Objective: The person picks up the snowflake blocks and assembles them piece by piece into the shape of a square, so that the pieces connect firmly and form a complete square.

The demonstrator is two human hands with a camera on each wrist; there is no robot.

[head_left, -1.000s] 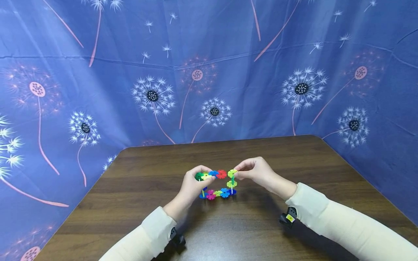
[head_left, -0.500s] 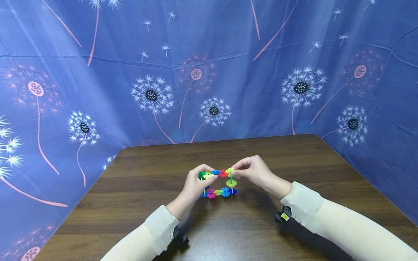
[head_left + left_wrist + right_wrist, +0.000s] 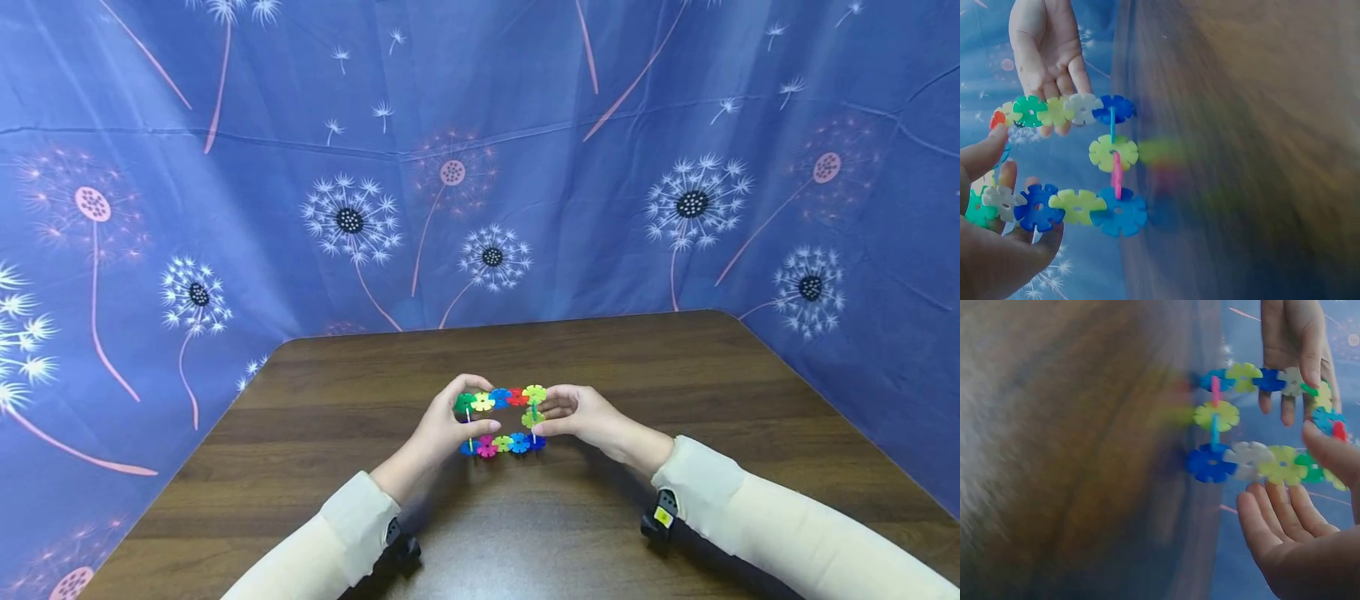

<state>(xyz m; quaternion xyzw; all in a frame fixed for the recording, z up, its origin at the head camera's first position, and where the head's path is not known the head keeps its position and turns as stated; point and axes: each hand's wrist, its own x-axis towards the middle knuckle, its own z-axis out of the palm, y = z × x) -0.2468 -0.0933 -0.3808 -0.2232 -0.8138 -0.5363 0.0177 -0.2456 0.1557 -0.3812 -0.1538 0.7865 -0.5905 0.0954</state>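
Note:
A rectangular frame of notched plastic flower discs [image 3: 516, 397], linked edge to edge in several colours, stands upright on the table. My left hand [image 3: 431, 433] is at its left column, thumb in front and fingers behind. In the left wrist view, the thumb of my left hand [image 3: 997, 250] lies by an orange-red disc [image 3: 997, 119]. On the other side, my right hand [image 3: 600, 421] is beside the right column. The right wrist view has the loosely extended fingers [image 3: 1297, 512] of that hand beside the white and yellow discs [image 3: 1282, 464]. Firm contact cannot be told.
The brown wooden table [image 3: 360, 367] has rounded far corners. Behind it hangs a blue cloth [image 3: 570, 208] with dandelion prints. A small black wrist camera [image 3: 660, 521] is strapped at the right sleeve, another [image 3: 405, 550] at the left.
My right fingers have let go of the top right yellow-green disc and slid down beside the right column. My left thumb has dropped off the top row, which shows more fully now.

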